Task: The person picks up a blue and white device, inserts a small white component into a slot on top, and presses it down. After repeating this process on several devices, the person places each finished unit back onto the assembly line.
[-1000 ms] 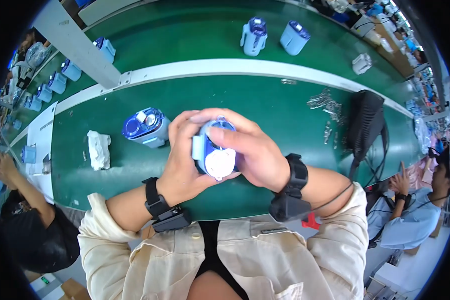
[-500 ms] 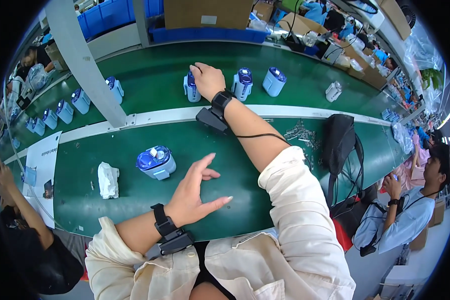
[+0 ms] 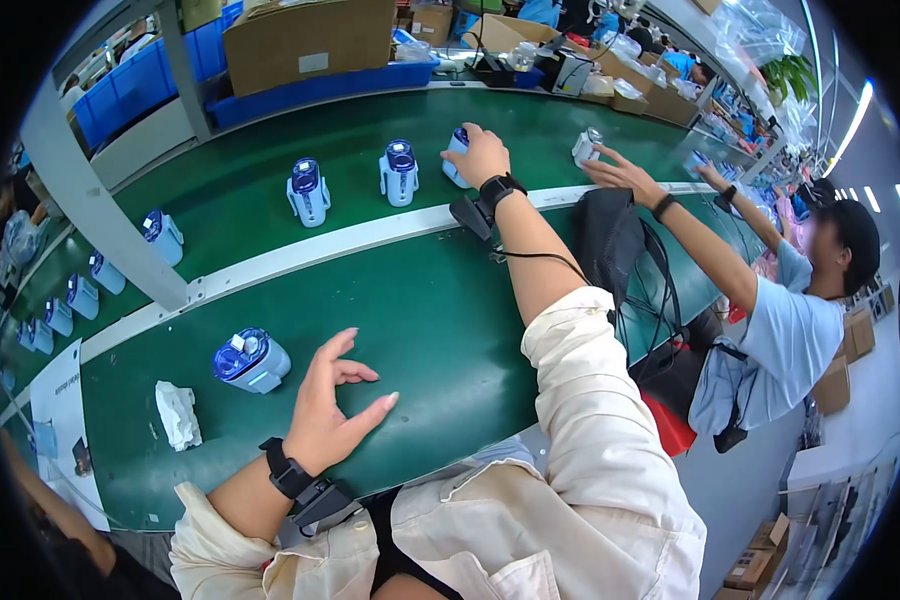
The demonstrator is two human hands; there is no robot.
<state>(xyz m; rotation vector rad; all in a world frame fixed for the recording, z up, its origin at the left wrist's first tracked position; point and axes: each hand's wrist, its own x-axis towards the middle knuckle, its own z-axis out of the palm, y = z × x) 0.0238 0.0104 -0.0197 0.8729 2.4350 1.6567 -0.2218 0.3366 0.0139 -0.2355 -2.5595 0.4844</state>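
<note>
Reaching across the white divider strip (image 3: 300, 255), the right hand (image 3: 478, 153) rests on a blue-and-white unit (image 3: 456, 158) standing on the far conveyor belt (image 3: 270, 170); its fingers curl over the top and side of the unit, though whether they grip it firmly or merely touch it I cannot tell. Two like units (image 3: 306, 190) (image 3: 399, 171) stand upright in line just beside it. The left hand (image 3: 328, 405) lies on the near green tabletop (image 3: 440, 330), fingers loosely open and holding nothing. One further unit (image 3: 250, 359) lies on its side near that hand, and a crumpled white cloth (image 3: 178, 414) sits beside it. Judged from this layout, one unit is at the line; the lying unit remains unhandled.
</note>
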